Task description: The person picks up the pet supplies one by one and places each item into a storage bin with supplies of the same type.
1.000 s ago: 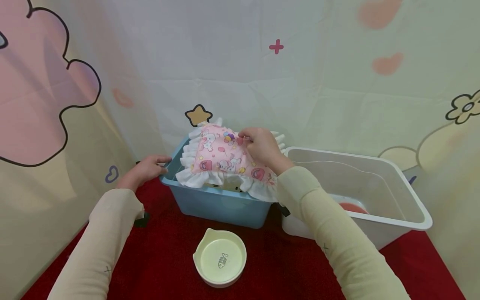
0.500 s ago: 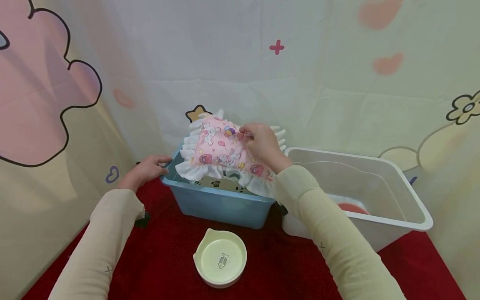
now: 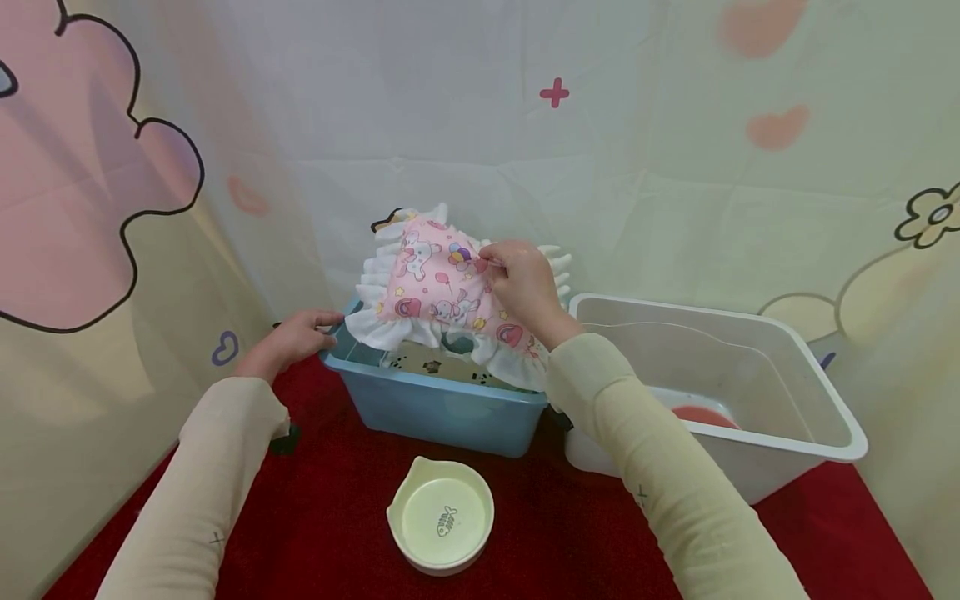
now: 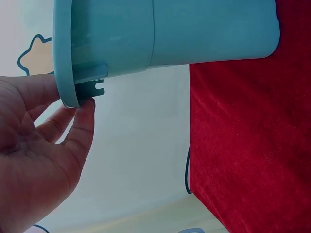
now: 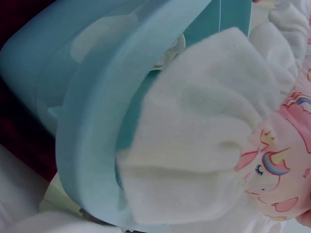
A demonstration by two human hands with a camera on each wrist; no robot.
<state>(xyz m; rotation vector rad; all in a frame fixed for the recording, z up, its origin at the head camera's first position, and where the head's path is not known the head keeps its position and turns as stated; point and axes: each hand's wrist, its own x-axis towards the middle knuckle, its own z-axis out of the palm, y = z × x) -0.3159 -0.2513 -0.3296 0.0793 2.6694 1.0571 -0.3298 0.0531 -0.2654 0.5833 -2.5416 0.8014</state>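
My right hand (image 3: 525, 279) pinches a pink cartoon-print pillow (image 3: 423, 267) with white ruffles by its upper face. The pillow tilts above the blue plastic bin (image 3: 442, 417), its lower ruffle at the bin's front rim. In the right wrist view a ruffle (image 5: 194, 126) covers part of the bin's inside; only a sliver of the hand shows at the edge. My left hand (image 3: 296, 337) holds the bin's left rim. Seen from the left wrist, thumb and fingers of that hand (image 4: 43, 131) pinch the rim (image 4: 63, 58). Inside the bin lies a pale thing with dark prints (image 3: 431, 364).
To the right stands a white bin (image 3: 787, 442) with a reddish-orange thing (image 3: 705, 415) inside. A cream bowl (image 3: 442, 521) with a fish-bone drawing sits in front on the red cloth (image 3: 322, 517). A printed curtain (image 3: 637, 167) hangs close behind the bins.
The pillow's left side has risen and tilted upward in my right hand, showing more of the printed thing in the blue bin. My left hand has stayed at the rim.
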